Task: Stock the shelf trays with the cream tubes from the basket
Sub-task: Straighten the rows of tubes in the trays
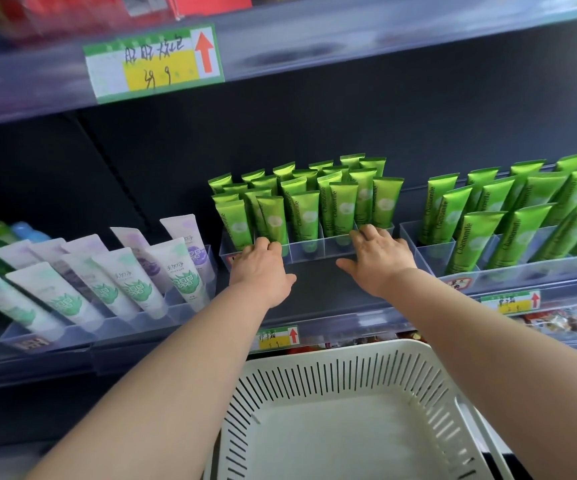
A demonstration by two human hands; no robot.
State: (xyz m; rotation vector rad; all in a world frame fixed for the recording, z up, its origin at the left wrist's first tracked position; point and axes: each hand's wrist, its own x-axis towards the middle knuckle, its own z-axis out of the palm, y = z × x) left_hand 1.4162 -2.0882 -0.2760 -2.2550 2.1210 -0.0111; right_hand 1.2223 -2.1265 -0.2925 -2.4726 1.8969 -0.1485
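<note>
A clear plastic shelf tray (309,251) in the middle of the shelf holds several green cream tubes (306,209) standing upright in rows. My left hand (262,268) grips the tray's front rim near its left end, fingers curled over the edge. My right hand (378,259) rests on the front rim near the tray's right end, fingertips hooked over it. Below me the white slotted basket (314,379) has nothing visible inside.
A second clear tray (522,268) of green tubes stands to the right. On the left a tray (82,336) holds white and purple tubes leaning back. Price tags (278,337) line the shelf edge. Another shelf (349,39) runs overhead.
</note>
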